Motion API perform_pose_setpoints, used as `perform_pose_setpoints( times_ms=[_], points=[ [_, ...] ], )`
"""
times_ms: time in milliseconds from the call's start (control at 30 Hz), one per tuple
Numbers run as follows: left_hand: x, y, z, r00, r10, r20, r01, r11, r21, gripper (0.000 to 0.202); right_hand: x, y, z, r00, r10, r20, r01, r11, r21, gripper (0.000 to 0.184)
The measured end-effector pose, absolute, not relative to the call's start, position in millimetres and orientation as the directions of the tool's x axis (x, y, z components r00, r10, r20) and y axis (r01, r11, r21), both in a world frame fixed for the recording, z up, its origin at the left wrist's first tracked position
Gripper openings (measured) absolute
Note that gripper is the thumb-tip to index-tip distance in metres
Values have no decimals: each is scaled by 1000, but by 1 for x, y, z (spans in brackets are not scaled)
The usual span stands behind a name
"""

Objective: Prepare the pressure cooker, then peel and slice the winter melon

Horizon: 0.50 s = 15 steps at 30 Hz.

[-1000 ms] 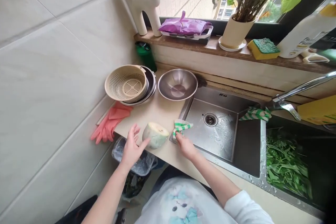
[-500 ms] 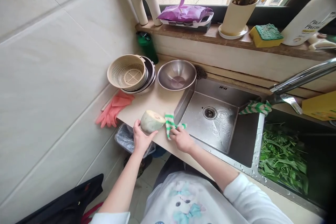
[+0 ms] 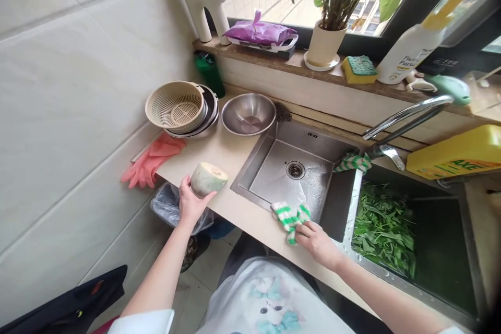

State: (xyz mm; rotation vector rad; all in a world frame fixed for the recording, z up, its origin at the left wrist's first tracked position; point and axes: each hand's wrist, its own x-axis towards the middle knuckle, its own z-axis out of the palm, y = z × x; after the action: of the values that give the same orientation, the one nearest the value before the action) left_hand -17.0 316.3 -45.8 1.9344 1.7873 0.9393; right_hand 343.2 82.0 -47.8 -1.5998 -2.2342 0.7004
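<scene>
My left hand (image 3: 191,202) holds a cut piece of green-skinned radish (image 3: 209,179) just above the left of the counter, its pale cut face turned upward. My right hand (image 3: 318,244) presses on a green-and-white striped cloth (image 3: 290,221), gripping it at the front edge of the steel sink (image 3: 287,175). The cloth lies on the counter rim, partly over the sink edge. The two hands are well apart.
A beige colander (image 3: 176,105) sits on stacked dark dishes beside a steel bowl (image 3: 248,114). Pink rubber gloves (image 3: 151,162) lie at the wall. A second basin holds leafy greens (image 3: 383,232). A chrome faucet (image 3: 407,117) arches above; a plastic-lined bin (image 3: 168,206) stands below left.
My right hand has slid the cloth rightward along the counter to the sink's front edge. My left hand has raised the radish off the counter.
</scene>
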Motion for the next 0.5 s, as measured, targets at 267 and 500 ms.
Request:
perform_pose_setpoints(
  times_ms=[267,500],
  points=[
    [-16,310,-51,4,965,264,744,-179,644,107,378,74,-63,57,992,115,807,22,-590,20],
    [-10,316,-43,30,981,193,798,-140,586,108,285,166,-64,-139,986,96,787,169,-594,27]
  ],
)
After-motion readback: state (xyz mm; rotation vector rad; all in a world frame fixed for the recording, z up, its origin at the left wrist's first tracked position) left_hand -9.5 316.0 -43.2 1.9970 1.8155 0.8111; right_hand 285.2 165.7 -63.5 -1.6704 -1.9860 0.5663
